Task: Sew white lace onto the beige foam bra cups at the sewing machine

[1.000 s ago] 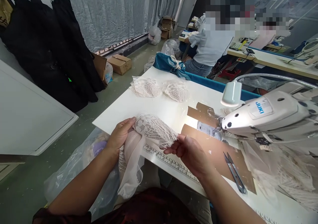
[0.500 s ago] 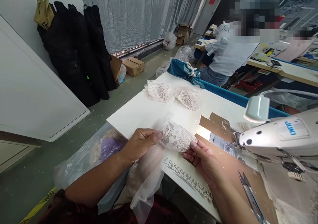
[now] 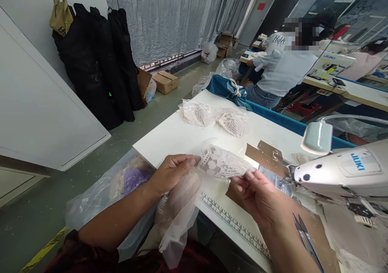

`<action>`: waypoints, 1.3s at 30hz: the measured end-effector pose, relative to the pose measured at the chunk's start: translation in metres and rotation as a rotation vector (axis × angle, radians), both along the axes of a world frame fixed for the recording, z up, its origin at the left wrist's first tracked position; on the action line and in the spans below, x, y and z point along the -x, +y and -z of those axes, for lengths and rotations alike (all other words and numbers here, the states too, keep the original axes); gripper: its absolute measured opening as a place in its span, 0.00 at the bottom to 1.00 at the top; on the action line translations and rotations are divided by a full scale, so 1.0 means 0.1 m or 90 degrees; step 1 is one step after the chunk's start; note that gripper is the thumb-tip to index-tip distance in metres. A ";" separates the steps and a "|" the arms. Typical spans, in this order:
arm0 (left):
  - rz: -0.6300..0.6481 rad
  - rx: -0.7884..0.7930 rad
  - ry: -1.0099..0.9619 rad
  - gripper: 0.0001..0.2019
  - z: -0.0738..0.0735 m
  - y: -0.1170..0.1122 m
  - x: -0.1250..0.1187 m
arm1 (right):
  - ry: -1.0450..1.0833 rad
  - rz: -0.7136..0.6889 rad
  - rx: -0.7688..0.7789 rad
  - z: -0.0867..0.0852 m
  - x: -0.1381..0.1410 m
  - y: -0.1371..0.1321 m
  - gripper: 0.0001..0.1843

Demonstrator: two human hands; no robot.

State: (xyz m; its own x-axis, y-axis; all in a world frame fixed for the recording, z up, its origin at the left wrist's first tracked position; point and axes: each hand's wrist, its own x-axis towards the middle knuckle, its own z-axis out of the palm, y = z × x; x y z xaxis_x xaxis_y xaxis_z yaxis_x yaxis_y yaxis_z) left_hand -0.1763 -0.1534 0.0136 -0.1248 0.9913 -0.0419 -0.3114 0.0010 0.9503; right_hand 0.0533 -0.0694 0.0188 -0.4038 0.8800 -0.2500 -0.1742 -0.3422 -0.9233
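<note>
Silvery-grey crinkled curtain [image 3: 172, 26] across background. White flat worktop [image 3: 160, 137] before person, black ruler scale [image 3: 233, 220] along near edge. White JUKI sewing machine [image 3: 336, 170] on right. Both hands over near part of worktop: left hand [image 3: 174, 174] pinched closed on one end of pale floral lace piece [image 3: 222, 162], right hand [image 3: 257, 194] pinching other end, lace stretched between. Sheer pale fabric [image 3: 183, 208] hanging below left hand. Two cream lace cups [image 3: 198, 114] [image 3: 232, 123] side by side farther back. Dark metal thread snips [image 3: 306, 240] beside right forearm.
</note>
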 end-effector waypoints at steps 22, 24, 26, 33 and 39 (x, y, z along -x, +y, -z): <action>-0.305 -0.288 0.309 0.11 -0.13 -0.15 -0.29 | -0.228 -0.173 -0.440 -0.29 0.32 -0.62 0.36; -0.265 -0.330 0.330 0.10 -0.13 -0.14 -0.42 | -0.270 -0.162 -0.421 -0.26 0.31 -0.71 0.30; -0.181 -0.352 0.343 0.13 -0.14 -0.16 -0.51 | -0.280 -0.150 -0.384 -0.25 0.27 -0.71 0.15; 0.210 -0.193 0.353 0.18 -0.07 -0.32 -0.66 | -0.252 -0.010 -0.476 -0.44 -0.24 -0.93 0.06; 0.012 -0.190 0.526 0.09 0.00 -0.49 -0.78 | -0.377 0.314 -0.814 -0.44 -0.80 -1.34 0.13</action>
State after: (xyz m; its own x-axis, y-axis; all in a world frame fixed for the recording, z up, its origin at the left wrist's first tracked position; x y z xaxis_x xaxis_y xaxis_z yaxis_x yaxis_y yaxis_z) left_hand -0.0979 -0.2020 0.0136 0.0162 0.9488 0.3153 0.4742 -0.2849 0.8330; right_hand 0.1334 -0.2035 0.0632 -0.1265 0.6395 0.7583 0.4690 0.7122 -0.5223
